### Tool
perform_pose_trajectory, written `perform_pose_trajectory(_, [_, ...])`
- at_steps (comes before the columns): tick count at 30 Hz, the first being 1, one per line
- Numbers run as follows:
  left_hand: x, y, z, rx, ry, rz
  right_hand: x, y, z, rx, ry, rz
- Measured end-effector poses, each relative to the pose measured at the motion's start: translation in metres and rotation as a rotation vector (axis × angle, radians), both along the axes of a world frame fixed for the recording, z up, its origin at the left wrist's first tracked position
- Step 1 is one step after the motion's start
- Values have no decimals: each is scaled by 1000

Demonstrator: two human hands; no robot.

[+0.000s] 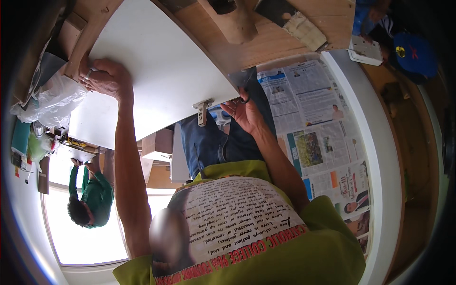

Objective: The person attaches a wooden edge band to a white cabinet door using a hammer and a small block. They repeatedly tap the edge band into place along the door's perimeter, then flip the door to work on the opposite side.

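Note:
A white cabinet door (154, 61) slants across the upper middle of the view. A metal cabinet hinge (203, 111) sticks out from its near edge. My left hand (107, 78), with a ring on one finger, is closed at the door's far-left edge, beside a wooden piece (90, 35); its fingertips are partly hidden. At the door's right corner, my right hand (246, 114) grips the edge, thumb below and a finger reaching up along the corner. A dark band shows on that finger. Just beyond the corner lies a dark flat shape (243, 75) that I cannot make out.
Newspaper sheets (313, 128) cover the surface on my right, bordered by a white ledge (368, 128). A white power strip (365, 50) and a blue cap (414, 54) are farther right. Clear plastic bags (57, 102) hang on the left. Another person in green (96, 197) works beyond.

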State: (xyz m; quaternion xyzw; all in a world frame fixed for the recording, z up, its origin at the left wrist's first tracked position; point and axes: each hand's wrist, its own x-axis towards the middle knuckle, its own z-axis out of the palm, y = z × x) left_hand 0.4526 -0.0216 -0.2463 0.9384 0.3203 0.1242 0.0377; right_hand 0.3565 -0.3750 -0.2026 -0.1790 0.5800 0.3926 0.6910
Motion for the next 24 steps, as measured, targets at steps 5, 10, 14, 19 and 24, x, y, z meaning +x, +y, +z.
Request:
perform_pose_trajectory(5, [-5,5,-3,-3,12,0,0,2,0,-3,-6,-20])
perform_pose_trajectory(10, [-2,3,-1,-14,13,11,-1,0,-2,17,-7,-23])
perform_pose_trajectory(14, [-2,4,-4,-17,-15,-12,-1,0,-1,12,-22,-30])
perform_pose_trajectory(19, [-3,2,-1,-2,69,47,2,1,0,4,-17,-5])
perform_pose_trajectory(24, [-3,5,-2,-14,-14,-15,0,0,-2,26,-16,-21])
